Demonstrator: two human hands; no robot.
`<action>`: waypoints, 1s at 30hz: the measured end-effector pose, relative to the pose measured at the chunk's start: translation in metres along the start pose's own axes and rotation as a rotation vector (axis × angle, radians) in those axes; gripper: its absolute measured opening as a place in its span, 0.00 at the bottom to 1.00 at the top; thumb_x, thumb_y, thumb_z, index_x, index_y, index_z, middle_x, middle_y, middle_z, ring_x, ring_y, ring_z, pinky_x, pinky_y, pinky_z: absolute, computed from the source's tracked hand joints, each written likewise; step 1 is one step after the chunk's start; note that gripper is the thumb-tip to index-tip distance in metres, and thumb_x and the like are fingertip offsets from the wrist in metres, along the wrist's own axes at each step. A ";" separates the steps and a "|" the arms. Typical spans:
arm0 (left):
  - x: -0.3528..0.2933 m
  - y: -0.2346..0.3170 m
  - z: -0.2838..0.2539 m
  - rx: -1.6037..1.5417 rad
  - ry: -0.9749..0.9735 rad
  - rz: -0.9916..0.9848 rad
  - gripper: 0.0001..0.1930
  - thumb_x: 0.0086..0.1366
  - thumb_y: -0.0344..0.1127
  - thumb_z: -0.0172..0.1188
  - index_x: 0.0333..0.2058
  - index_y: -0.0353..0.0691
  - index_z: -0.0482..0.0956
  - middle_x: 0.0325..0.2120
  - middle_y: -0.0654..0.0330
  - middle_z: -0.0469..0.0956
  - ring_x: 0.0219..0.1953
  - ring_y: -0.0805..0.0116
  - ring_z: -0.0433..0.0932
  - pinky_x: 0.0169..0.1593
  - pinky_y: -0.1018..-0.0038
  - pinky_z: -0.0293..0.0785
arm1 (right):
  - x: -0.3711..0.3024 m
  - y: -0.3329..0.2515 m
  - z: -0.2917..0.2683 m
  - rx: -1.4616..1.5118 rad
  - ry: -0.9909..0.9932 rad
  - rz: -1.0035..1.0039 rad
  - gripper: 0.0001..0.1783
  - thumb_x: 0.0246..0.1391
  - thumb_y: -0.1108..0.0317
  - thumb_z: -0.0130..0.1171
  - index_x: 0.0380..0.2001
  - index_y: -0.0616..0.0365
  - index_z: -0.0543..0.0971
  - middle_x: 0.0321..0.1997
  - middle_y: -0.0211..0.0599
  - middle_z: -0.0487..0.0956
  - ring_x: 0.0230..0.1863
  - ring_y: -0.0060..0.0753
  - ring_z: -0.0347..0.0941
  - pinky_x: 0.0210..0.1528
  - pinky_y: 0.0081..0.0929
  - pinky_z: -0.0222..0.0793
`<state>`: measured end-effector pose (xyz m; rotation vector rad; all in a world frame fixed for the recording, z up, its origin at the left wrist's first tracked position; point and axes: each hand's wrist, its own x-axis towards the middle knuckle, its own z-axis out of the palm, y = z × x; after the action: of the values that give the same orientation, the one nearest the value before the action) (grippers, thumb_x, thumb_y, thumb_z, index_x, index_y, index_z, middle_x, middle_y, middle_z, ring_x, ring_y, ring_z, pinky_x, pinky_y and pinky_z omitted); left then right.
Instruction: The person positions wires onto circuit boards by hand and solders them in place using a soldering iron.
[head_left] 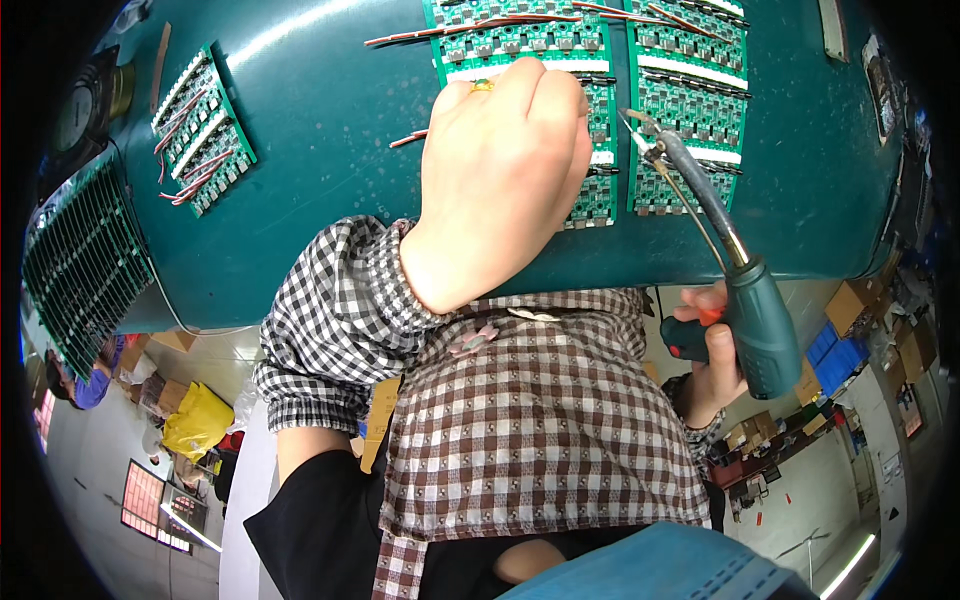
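1. The soldering gun (pixel 762 330) has a dark green body with a grip and an orange-red trigger; a long metal barrel rises from it toward the upper left, with a thin tube running alongside and meeting it near the tip.
2. Its tip is over the tabletop (pixel 330 130), by the gap between 2 green circuit panels; whether it touches anything, I cannot tell.
3. The near-center panel (pixel 530 45) and the right panel (pixel 700 110) stand side by side, each crowded with rows of small dark and silvery parts and crossed by white strips. Reddish-brown and white wires (pixel 400 38) lie across the top of the near-center panel and stick out past its left edge.
4. The left hand (pixel 510 170) reaches up from a black-and-white checked sleeve (pixel 330 300), back upward, wrist slightly bent, covering much of the near-center panel. A yellow ring (pixel 483 85) sits on 1 finger.
5. The left fingers are curled under, their tips hidden; I cannot tell whether they pinch anything.
6. The right hand (pixel 718 365) is lower, at the right, just beyond the table's near edge, supporting the gun with its barrel angled upward.
7. The right fingers are wrapped around the grip, with 1 beside the trigger.
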<state>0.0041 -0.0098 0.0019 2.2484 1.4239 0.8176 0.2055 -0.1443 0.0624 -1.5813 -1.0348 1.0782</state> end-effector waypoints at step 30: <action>-0.005 -0.001 0.013 0.066 0.100 -0.009 0.09 0.47 0.27 0.64 0.24 0.43 0.71 0.20 0.67 0.72 0.21 0.70 0.72 0.30 0.73 0.63 | -0.004 0.001 0.007 -0.029 -0.031 0.042 0.20 0.51 0.71 0.56 0.44 0.74 0.71 0.34 0.48 0.76 0.33 0.41 0.76 0.34 0.34 0.78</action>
<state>0.0101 -0.0137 -0.0096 2.2768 1.5256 0.9044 0.1984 -0.1463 0.0613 -1.6204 -1.0464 1.1245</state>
